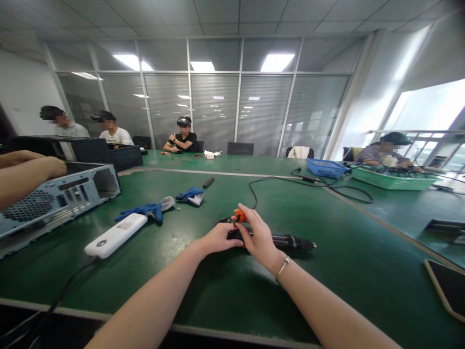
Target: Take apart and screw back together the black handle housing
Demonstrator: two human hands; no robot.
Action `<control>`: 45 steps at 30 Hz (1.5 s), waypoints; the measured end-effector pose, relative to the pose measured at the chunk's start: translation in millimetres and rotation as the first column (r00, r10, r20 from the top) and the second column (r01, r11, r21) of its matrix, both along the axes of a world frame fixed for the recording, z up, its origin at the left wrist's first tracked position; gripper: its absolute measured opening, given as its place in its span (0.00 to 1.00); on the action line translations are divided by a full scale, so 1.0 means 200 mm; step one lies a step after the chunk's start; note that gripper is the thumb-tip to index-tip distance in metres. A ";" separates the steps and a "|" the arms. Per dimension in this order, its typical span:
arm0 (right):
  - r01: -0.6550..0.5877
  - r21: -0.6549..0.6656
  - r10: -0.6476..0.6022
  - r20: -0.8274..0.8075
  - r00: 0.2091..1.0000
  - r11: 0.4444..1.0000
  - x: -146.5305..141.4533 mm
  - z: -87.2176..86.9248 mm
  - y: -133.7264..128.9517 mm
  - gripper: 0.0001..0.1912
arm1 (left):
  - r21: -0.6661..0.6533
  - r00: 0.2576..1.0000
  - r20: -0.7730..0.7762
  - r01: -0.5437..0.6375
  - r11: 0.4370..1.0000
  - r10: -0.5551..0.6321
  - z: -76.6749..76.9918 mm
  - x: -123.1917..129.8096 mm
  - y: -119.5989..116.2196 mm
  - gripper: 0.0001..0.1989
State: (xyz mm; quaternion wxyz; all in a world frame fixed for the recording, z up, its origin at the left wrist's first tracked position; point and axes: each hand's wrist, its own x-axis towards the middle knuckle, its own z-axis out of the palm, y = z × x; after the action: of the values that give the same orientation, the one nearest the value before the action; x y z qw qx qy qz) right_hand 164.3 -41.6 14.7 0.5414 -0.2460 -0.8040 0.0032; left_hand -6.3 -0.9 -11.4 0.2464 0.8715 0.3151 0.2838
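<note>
On the glossy green desk point(196, 310), a black screwdriver-like tool point(286, 241) appears to be rested lengthwise under the hands, its slim cylindrical barrel ended by a metal tip turned rightward. Above the tool's rear part, a small, bright orange piece point(239, 215) is pinched in the right hand's point(259, 237) grip, with the fingertips brought together, apparently for fine control. The left hand point(216, 238) is set at the tool's rear end, presumably so that rolling is prevented; whether its grip is closed cannot be told, as the fingers are partly hidden. Beyond the tool, a thin dark cord point(269, 177) is laid in loose curves. To the tool's left, a smooth white device point(118, 235) with rounded edges and crumpled blue-and-grey fabric gloves point(145, 211) are placed, seemingly clear of the working space.
</note>
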 end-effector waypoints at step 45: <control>0.035 -0.060 -0.031 0.077 0.997 0.998 -0.04 0.04 -0.01 0.28 | -0.004 1.000 0.002 -0.008 1.000 0.008 0.03 0.01 -0.01 0.09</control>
State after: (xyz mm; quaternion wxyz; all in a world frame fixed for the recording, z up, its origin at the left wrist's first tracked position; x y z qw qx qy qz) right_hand 156.0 -44.3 22.2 0.5025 -0.2757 -0.8194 0.0096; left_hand -4.1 -3.7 -6.0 0.2474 0.8694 0.3187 0.2852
